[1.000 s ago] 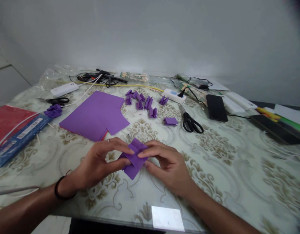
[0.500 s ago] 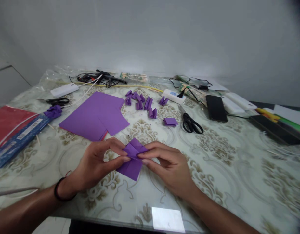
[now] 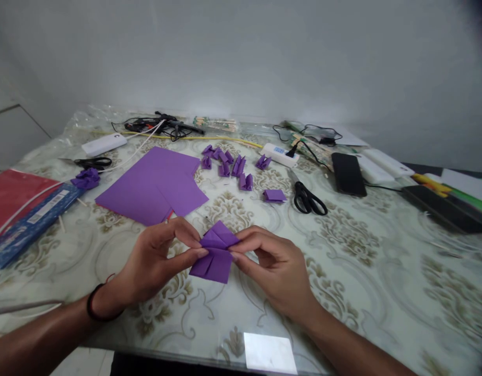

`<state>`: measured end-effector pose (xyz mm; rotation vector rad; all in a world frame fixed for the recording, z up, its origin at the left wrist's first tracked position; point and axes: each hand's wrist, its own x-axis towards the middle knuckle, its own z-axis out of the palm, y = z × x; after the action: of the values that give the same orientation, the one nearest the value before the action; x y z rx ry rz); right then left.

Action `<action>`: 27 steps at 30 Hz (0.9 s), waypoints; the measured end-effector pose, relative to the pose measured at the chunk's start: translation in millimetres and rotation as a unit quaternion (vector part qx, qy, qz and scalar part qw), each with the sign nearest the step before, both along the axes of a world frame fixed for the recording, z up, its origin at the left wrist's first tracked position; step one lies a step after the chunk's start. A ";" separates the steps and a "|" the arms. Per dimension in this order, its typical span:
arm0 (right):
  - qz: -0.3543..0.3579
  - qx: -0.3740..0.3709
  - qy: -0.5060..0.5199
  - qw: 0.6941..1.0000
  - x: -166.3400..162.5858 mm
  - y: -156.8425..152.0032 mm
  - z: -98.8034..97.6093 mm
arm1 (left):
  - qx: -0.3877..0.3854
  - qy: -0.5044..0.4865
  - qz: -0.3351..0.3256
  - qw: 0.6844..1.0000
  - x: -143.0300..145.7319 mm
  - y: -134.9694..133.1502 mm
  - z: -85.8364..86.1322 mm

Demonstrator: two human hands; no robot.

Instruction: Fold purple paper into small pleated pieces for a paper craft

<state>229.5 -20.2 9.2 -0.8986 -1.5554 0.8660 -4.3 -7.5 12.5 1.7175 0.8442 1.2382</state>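
Between my two hands is a small folded piece of purple paper [image 3: 215, 263], creased across its middle. My left hand [image 3: 158, 258] pinches its left side between thumb and forefinger. The right side is pinched the same way by my right hand [image 3: 270, 266]. Beyond my hands lie several small folded purple paper pieces [image 3: 238, 166], and one flatter folded piece [image 3: 274, 196] rests nearer to me. Larger purple paper sheets [image 3: 142, 183] are stacked to the left.
Black-handled scissors [image 3: 309, 201] lie right of the folded pieces, with a phone [image 3: 348, 174] beyond. A white power strip [image 3: 280, 155] stands at the back. Far left are a second pair of scissors [image 3: 94, 163], crumpled purple paper [image 3: 86, 179] and a red-and-blue packet [image 3: 33, 209].
The purple paper has turned slightly, and its lower part has swung to the right. Its crease now shows more plainly. Both hands keep their pinch with only small finger shifts.
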 end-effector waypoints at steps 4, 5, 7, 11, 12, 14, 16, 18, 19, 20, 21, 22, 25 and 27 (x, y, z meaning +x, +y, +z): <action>0.005 -0.027 0.039 0.999 -2.3 -0.4 -0.2 | -0.004 -0.009 0.007 1.000 1.6 -0.1 2.3; 0.006 -0.035 0.048 0.998 -2.7 -0.4 -0.3 | -0.008 -0.014 0.008 1.000 2.0 0.0 2.0; 0.007 -0.046 0.056 0.997 -3.2 -0.5 -0.2 | -0.016 -0.030 0.013 0.999 2.7 -0.1 0.7; 0.008 -0.053 0.062 0.997 -3.4 -0.9 0.7 | -0.035 -0.067 0.018 0.997 3.5 -1.4 -2.5; 0.007 -0.054 0.064 0.996 -3.5 -1.0 0.9 | -0.037 -0.071 0.015 0.997 3.5 -1.8 -3.1; 0.005 -0.052 0.066 0.996 -3.8 -1.2 1.2 | -0.037 -0.070 0.011 0.997 3.1 -2.5 -3.6; 0.003 -0.042 0.059 0.997 -3.9 -1.2 1.3 | -0.029 -0.067 0.014 0.997 2.4 -2.9 -3.5; -0.001 -0.027 0.046 0.999 -3.8 -1.3 1.1 | -0.019 -0.066 0.017 0.998 1.5 -2.9 -3.1; -0.004 -0.020 0.039 0.999 -3.6 -1.4 1.0 | -0.012 -0.063 0.019 0.998 0.9 -2.7 -2.9; -0.008 -0.014 0.033 0.999 -3.5 -1.5 0.7 | -0.004 -0.054 0.021 0.998 0.2 -2.5 -2.7; -0.012 -0.008 0.027 1.000 -3.3 -1.7 0.3 | 0.008 -0.040 0.023 0.999 -0.6 -2.2 -2.7; -0.014 -0.004 0.022 1.000 -3.2 -2.1 -0.2 | 0.021 -0.021 0.026 0.999 -1.2 -1.8 -2.7; -0.027 -0.005 0.027 0.999 -3.4 -3.5 -2.3 | 0.056 0.030 0.036 0.997 -2.5 -0.5 -2.5; -0.040 -0.023 0.046 0.998 -4.0 -4.6 -3.8 | 0.061 0.036 0.039 0.997 -2.4 0.1 -2.0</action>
<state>225.4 -24.8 5.4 -0.9349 -1.4172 0.8773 -6.7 -7.4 10.5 1.8518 0.9010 1.3089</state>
